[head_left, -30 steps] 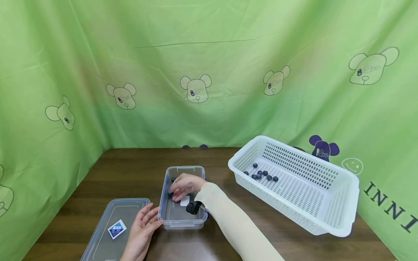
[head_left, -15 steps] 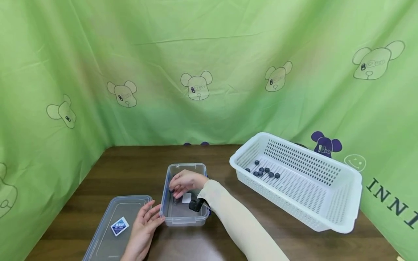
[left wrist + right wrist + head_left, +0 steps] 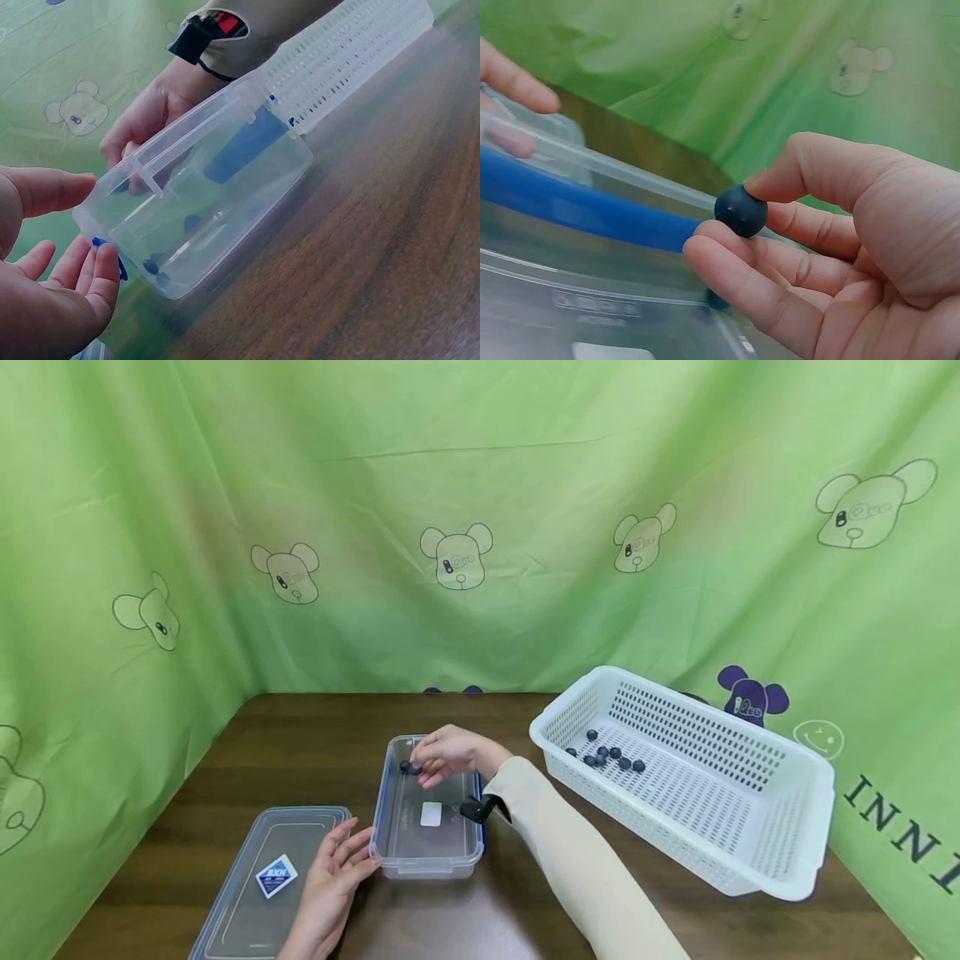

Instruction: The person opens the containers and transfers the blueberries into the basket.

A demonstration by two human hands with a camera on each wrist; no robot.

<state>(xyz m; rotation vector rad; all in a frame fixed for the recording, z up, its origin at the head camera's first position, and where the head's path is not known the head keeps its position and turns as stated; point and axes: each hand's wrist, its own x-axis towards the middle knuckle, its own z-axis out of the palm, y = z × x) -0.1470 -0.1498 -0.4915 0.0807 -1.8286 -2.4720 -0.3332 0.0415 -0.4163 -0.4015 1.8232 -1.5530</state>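
Observation:
A clear plastic food container (image 3: pixel 432 866) with blue side latches stands lidless on the table. My left hand (image 3: pixel 327 881) holds its near left corner, thumb at the rim and fingers against the side by a latch (image 3: pixel 122 268). Over the container's far part, my right hand (image 3: pixel 446 752) pinches a round dark blueberry (image 3: pixel 741 211) between thumb and fingers. Another blueberry (image 3: pixel 718 298) shows below that hand inside the container, and a few dark berries (image 3: pixel 151 266) appear through its wall in the left wrist view. A white label (image 3: pixel 431 814) sits on its floor.
A white perforated basket (image 3: pixel 686 835) stands at the right with several blueberries (image 3: pixel 602 752) at its left end. The container's lid (image 3: pixel 243 914), bearing a blue and white sticker (image 3: pixel 277 877), lies at the left. A green printed curtain (image 3: pixel 360 643) hangs behind and beside the table.
My right hand has risen from the container's left middle toward its far right side, with a blueberry between its fingers. My left hand keeps its place at the corner.

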